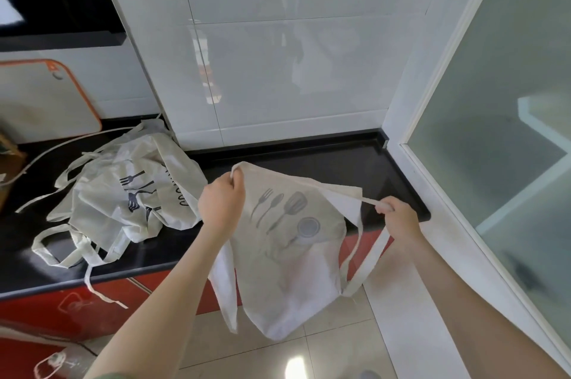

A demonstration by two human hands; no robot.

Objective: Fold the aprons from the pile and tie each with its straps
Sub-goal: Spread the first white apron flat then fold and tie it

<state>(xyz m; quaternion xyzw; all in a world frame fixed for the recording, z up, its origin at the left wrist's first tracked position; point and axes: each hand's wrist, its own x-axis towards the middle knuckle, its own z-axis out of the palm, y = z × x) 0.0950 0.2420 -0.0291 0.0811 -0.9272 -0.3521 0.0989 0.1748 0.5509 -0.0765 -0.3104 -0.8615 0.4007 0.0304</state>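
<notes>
A cream apron (293,252) printed with grey utensils hangs in the air in front of the black countertop (309,159). My left hand (221,202) grips its upper left corner. My right hand (398,218) grips a strap (364,264) at the apron's upper right, and the strap loops down below that hand. The apron's lower part dangles past the counter's front edge, above the floor. A pile of cream aprons (129,193) with dark utensil prints lies crumpled on the counter to the left, its straps spread out and one hanging over the edge.
White tiled wall stands behind the counter. A frosted glass door (494,100) with a white frame closes the right side. A cutting board with an orange rim (46,97) leans at the far left. Red cabinet fronts (102,307) sit below the counter.
</notes>
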